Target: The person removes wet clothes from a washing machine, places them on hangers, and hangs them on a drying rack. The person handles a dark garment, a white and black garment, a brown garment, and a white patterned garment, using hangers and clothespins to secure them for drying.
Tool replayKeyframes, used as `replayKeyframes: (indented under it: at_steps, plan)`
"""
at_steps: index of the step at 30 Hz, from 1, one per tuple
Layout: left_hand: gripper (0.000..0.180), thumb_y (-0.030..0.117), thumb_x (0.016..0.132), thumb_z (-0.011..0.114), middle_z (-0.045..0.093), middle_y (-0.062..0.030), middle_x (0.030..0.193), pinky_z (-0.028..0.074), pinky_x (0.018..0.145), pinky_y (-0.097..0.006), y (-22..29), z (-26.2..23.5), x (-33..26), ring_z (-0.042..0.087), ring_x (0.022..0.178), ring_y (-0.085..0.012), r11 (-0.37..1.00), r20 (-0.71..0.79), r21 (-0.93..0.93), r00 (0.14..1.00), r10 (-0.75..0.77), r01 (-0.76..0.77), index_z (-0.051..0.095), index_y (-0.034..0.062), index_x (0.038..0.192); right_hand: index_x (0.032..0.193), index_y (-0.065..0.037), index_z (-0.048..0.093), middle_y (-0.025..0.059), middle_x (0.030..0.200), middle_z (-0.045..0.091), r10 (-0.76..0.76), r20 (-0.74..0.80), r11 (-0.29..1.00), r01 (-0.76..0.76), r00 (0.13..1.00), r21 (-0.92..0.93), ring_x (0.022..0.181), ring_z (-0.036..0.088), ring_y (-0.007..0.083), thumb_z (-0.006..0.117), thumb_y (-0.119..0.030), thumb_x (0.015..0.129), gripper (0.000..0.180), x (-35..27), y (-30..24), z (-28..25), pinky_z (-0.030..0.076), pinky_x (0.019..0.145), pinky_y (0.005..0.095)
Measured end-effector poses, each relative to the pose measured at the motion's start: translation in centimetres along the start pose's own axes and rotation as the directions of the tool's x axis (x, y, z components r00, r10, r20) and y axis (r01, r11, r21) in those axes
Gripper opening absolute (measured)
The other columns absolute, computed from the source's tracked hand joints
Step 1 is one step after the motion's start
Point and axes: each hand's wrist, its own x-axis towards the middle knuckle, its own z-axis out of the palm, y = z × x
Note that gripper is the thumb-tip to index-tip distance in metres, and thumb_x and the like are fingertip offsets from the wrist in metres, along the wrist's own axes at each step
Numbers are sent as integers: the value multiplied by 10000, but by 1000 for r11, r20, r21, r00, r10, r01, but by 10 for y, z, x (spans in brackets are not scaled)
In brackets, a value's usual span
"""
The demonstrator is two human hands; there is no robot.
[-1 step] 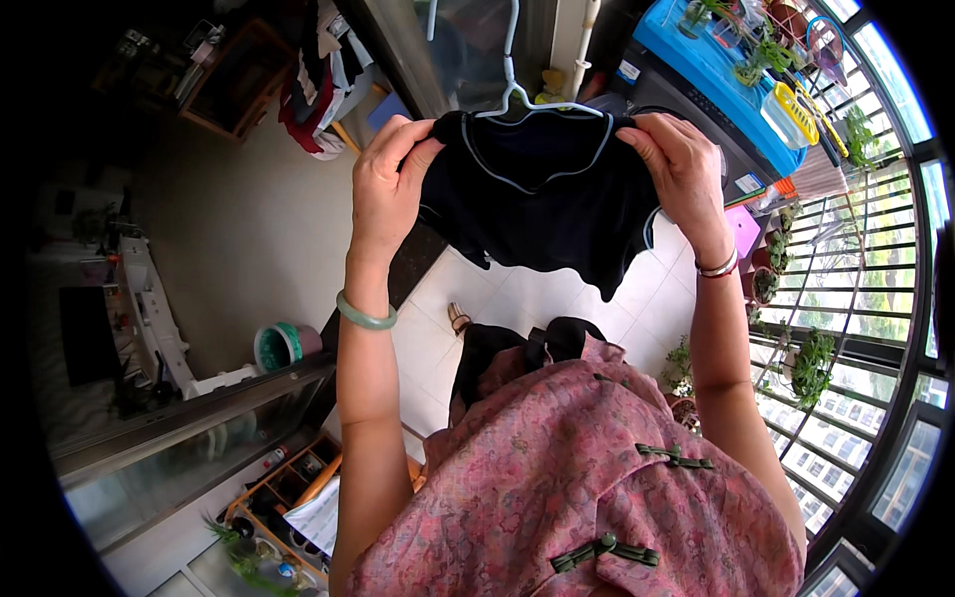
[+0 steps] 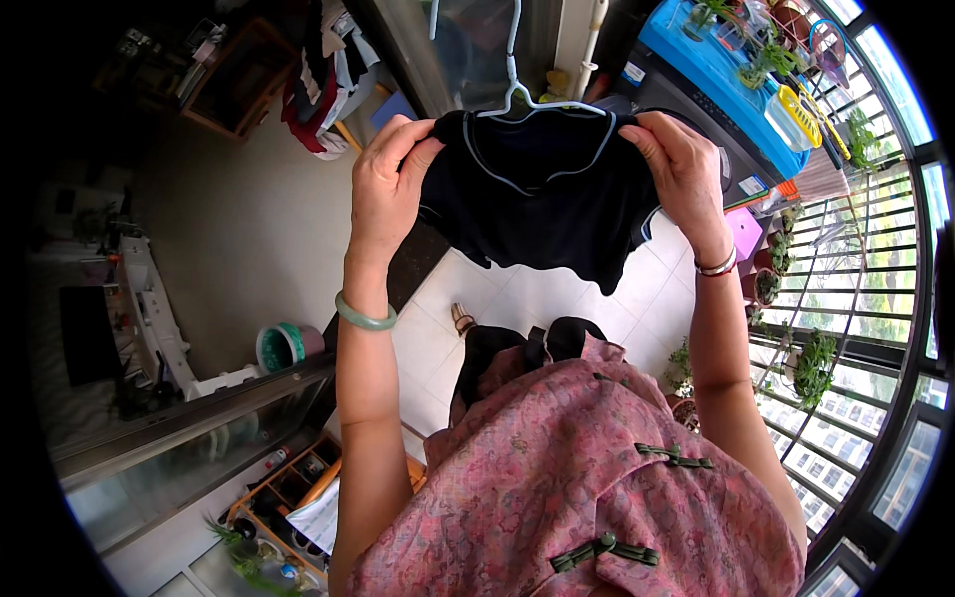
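A black short-sleeved shirt (image 2: 537,214) with pale piping at the neckline hangs in front of me on a light blue clothes hanger (image 2: 513,88). The hanger's hook and upper part rise out of the neck, while its arms are mostly hidden inside the cloth. My left hand (image 2: 388,184) pinches the left shoulder of the shirt between thumb and fingers. At the opposite shoulder, my right hand (image 2: 684,179) grips the fabric the same way. Both arms are stretched forward, and the hem hangs loose above the tiled floor.
A dark appliance with a blue cover (image 2: 711,75) stands at the far right, bearing plants and a yellow basket (image 2: 793,117). Barred windows (image 2: 841,269) run along the right. Piled clothes (image 2: 323,90) are at the far left. A bucket (image 2: 284,346) stands left, near a sliding door frame (image 2: 199,423).
Both hands keep their hold on the shirt's shoulders. The hem has swung up very slightly; the view has shifted a little.
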Motion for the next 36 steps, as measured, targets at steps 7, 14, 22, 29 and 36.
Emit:
replayKeyframes:
  at_steps: [7, 14, 22, 29, 36]
  plan:
    - [362, 348, 989, 553, 698, -70, 1039, 462, 849, -311, -70, -111, 15, 639, 891, -234, 963, 113, 45, 956, -270, 267, 675, 33, 1121, 855, -26, 634, 119, 597, 514, 198, 35, 971, -201, 980, 133, 524, 513, 257, 686, -268, 895, 251, 49, -62, 73, 409, 507, 320]
    - [258, 214, 865, 729, 673, -91, 870, 476, 737, -330, -137, -177, 15, 630, 774, -265, 973, -70, 218, 996, -61, 75, 666, -5, 986, 870, -4, 654, 130, 671, 586, 203, 30, 959, -205, 979, 195, 565, 553, 249, 706, -245, 885, 248, 105, -126, 155, 436, 536, 307]
    - [236, 178, 905, 700, 664, -22, 909, 437, 844, -211, -192, -272, 20, 576, 867, -93, 953, -197, 86, 943, -270, 291, 676, -13, 1039, 990, -17, 688, 107, 803, 624, 54, 96, 988, -67, 994, 139, 748, 586, 245, 705, -111, 852, 168, 139, -143, 207, 480, 661, 340]
    - [238, 215, 886, 724, 673, -6, 863, 461, 758, -227, -241, -306, 17, 574, 787, -93, 937, -275, 14, 902, -333, 350, 693, 12, 1007, 993, -49, 703, 81, 830, 649, -112, 157, 993, 103, 981, 62, 802, 593, 219, 662, -188, 902, 171, 188, -175, 254, 443, 781, 331]
    - [255, 232, 877, 740, 683, 24, 899, 451, 797, -207, -300, -330, 26, 571, 836, -63, 898, -250, -10, 868, -429, 441, 707, 34, 1034, 905, -12, 631, 131, 763, 603, -139, 208, 977, 100, 968, 186, 733, 596, 300, 640, -204, 922, 194, 243, -187, 322, 474, 669, 368]
